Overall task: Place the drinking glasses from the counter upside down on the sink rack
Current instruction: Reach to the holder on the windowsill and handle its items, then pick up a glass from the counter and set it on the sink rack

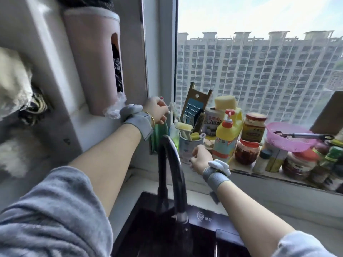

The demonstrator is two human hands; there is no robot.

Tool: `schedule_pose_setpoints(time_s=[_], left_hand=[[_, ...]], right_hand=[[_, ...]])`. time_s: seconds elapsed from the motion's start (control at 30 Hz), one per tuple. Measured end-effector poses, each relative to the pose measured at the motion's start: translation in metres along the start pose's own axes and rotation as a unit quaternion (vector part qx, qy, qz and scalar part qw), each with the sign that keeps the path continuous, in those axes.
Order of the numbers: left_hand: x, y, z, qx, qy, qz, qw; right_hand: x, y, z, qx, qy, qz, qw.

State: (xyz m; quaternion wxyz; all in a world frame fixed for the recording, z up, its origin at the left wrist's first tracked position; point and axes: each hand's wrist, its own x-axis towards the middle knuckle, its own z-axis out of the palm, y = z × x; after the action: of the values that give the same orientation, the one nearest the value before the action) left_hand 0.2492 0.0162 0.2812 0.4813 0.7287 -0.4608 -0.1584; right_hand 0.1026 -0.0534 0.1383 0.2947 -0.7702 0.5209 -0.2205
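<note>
I see no drinking glass and no sink rack in this view. My left hand (156, 109) is raised to the window frame at the left end of the sill, fingers curled. Its fingertips touch a thin white handle (173, 108) that stands up behind a green bottle (159, 133); a firm hold is not visible. My right hand (201, 157) rests low on the sill. Its thumb and fingers curl against the right side of a white cup (185, 149) holding brushes and sponges. Both wrists wear grey bands.
A black curved faucet (171, 164) rises between my arms over the dark sink (148, 236). The sill is crowded with a yellow detergent bottle (227, 132), sauce jars (253, 129), a grater (195, 102) and a pink basket (289, 136). A pink bag dispenser (96, 60) hangs on the left wall.
</note>
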Motion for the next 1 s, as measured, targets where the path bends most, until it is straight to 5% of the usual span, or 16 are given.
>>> schedule_pose_setpoints(time_s=[0.2,0.43,0.7,1.0], left_hand=[[-0.102,-0.092,-0.028,-0.071,0.13,-0.141,0.979],[-0.201,-0.203,-0.027,-0.056,0.154,-0.272,0.948],[-0.213,-0.253,-0.048,0.216,0.13,-0.261,0.932],[-0.171,-0.282,-0.039,0.235,0.04,-0.268,0.933]], right_hand=[[-0.098,0.095,0.075,-0.105,-0.18,0.095,0.973],[-0.202,0.096,0.149,-0.151,-0.371,0.09,0.912],[-0.188,0.092,0.255,-0.117,-0.312,0.127,0.934],[-0.188,0.104,0.245,-0.11,-0.298,0.173,0.932]])
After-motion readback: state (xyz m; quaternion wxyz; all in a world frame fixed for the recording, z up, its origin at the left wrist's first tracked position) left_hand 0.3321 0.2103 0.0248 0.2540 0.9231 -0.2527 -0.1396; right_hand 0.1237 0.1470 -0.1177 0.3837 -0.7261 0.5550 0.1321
